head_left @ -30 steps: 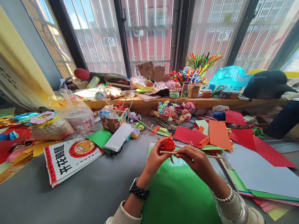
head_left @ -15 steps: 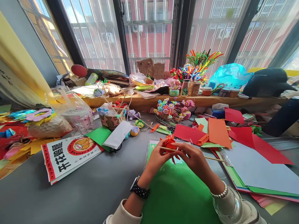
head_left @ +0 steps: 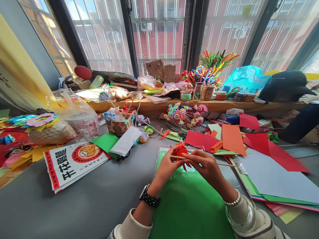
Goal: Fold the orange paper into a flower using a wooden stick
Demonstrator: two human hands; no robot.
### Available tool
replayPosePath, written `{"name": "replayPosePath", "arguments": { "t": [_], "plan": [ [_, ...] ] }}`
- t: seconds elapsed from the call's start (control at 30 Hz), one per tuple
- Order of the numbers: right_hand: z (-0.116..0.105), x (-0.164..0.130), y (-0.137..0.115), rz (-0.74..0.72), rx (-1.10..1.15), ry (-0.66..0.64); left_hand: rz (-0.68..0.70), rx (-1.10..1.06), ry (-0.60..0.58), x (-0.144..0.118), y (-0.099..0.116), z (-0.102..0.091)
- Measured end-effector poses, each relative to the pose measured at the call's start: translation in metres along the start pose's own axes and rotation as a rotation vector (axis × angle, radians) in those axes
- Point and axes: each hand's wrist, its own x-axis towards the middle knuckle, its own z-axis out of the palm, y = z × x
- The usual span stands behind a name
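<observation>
Hands: left hand [head_left: 167, 165] pinches flower [head_left: 179, 150], right hand [head_left: 204, 164] grips stick [head_left: 224, 164]; roll petals gently, I'd say.

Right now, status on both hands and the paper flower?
Left hand pinching red paper flower. Right hand holding thin wooden stick against it. Green paper sheet beneath.

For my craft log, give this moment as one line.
left hand: holds paper flower | right hand: holds stick | under: green sheet
</observation>
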Motion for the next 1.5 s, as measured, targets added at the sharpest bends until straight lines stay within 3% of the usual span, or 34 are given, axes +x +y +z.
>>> {"name": "replayPosePath", "arguments": {
  "t": [0.23, 0.4, 0.73, 0.9, 1.0, 1.1, 1.17, 1.3, 1.5],
  "plan": [
    [-0.006, 0.007, -0.007, 0.254, 0.144, -0.094, 0.005, 0.066, -0.028, -0.001, 0.001, 0.001],
    [-0.008, 0.008, -0.006, 0.337, 0.168, -0.135, -0.018, 0.09, -0.082, -0.001, -0.001, -0.001],
    [-0.002, 0.004, -0.013, 0.266, 0.03, 0.065, -0.13, -0.085, -0.195, -0.001, -0.001, -0.004],
    [-0.001, 0.003, -0.013, 0.227, -0.011, 0.09, -0.144, -0.075, -0.229, -0.004, 0.007, -0.005],
    [-0.001, 0.003, -0.01, 0.238, -0.003, 0.092, -0.022, 0.115, -0.119, -0.006, 0.011, -0.005],
    [-0.002, 0.004, -0.008, 0.242, -0.008, 0.101, 0.291, 0.413, 0.118, -0.009, 0.015, -0.005],
    [-0.003, 0.004, -0.008, 0.245, -0.011, 0.11, 0.467, 0.596, 0.191, -0.011, 0.018, -0.004],
    [-0.002, 0.004, -0.01, 0.241, -0.029, 0.134, 0.558, 0.806, 0.127, -0.013, 0.019, -0.003],
    [0.001, 0.002, -0.01, 0.232, -0.053, 0.145, 0.568, 0.882, 0.084, -0.012, 0.016, -0.003]
  ]
}}
